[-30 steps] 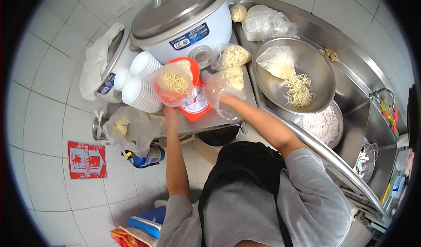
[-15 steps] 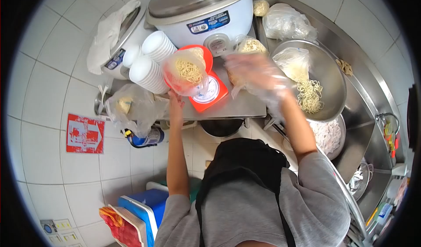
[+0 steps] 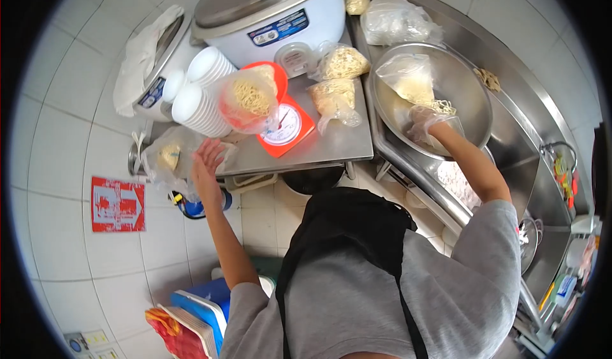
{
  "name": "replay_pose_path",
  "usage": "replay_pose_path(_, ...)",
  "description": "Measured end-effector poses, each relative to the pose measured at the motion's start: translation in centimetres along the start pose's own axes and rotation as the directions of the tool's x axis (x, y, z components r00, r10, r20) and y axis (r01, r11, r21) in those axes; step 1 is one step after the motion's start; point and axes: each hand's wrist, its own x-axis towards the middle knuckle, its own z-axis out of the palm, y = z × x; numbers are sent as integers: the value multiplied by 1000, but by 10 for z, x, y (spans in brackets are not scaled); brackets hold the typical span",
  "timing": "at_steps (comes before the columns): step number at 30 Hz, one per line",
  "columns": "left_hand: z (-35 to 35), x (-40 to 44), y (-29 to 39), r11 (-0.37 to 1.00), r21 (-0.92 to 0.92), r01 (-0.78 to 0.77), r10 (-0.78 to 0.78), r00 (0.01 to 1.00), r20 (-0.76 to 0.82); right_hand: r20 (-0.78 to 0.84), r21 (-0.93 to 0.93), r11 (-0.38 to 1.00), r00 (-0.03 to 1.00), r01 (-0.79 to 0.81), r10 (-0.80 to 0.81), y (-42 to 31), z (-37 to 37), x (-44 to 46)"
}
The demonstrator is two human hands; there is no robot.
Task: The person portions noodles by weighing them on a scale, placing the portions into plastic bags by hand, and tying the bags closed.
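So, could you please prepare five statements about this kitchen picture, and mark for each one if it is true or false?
1. The right hand reaches into the steel bowl, at the noodles. True.
2. The left hand is gripping the scale. False: it is apart from the scale, with its fingers spread.
3. The white cups are stacked inside one another. True.
4. The large cooker stands with its lid off. False: the lid is on.
5. The right hand is bare. False: clear plastic covers it.
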Motion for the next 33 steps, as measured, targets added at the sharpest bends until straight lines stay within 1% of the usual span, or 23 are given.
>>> replay_pose_path(2,-1,-5,3,999,4,-36,36,999,-19,-35,-122,991,999,-44,40,1,-4,-7)
replay_pose_path(3,-2,-6,5,999,-14,-43,42,998,-48,18,-168,985,999,-47,51,5,-7,-12)
replay_pose_path(6,-15,-11,4,999,6,-48,48,996,-78,196,-303,953,976,-27,90,16,-12,-31)
replay_pose_path(7,-19,-13,4,998,17,-54,55,995,-82,21,-221,975,1000,25,-21,74,51,10)
replay_pose_path(10,-22,-20,11,997,54,-61,66,993,-95,78,-46,999,997,-20,24,42,-25,-32)
replay_pose_path(11,-25,-20,12,996,69,-64,71,992,-104,-293,153,987,956,43,4,45,-29,-44)
replay_pose_path(13,-31,-19,14,993,96,-66,77,990,-115,-59,277,959,996,-52,71,52,-61,-43)
replay_pose_path(14,-29,-19,18,993,87,-77,87,989,-119,60,332,936,993,-113,99,53,-77,-48)
replay_pose_path(15,-27,-18,25,993,80,-90,99,988,-121,61,309,946,994,-102,87,50,-89,-55)
replay_pose_path(20,-14,-13,52,978,119,-173,185,978,-98,-102,362,929,987,-82,127,29,-143,-89)
replay_pose_path(22,-7,-13,64,967,126,-220,232,969,-89,-185,394,918,974,-51,134,27,-165,-103)
replay_pose_path(23,-6,-16,73,939,203,-278,304,947,-106,-234,412,911,963,-26,133,25,-176,-111)
replay_pose_path(25,-2,-21,96,852,355,-384,451,883,-129,-436,467,874,895,133,97,17,-205,-131)
replay_pose_path(26,5,-25,111,774,395,-496,563,823,-70,-495,486,862,858,143,137,13,-217,-139)
replay_pose_path(28,25,-34,139,571,448,-688,749,660,60,-601,521,836,768,170,219,1,-237,-151)
replay_pose_path(29,30,-35,145,553,419,-720,769,635,78,-577,481,864,795,149,185,-1,-246,-154)
replay_pose_path(31,37,-33,151,534,421,-733,752,640,159,-517,397,912,847,109,124,-3,-260,-156)
replay_pose_path(32,41,-31,153,526,421,-739,741,641,199,-523,407,906,843,115,128,-4,-261,-156)
replay_pose_path(33,45,-29,154,536,447,-716,714,667,212,-529,417,901,838,123,131,-5,-262,-155)
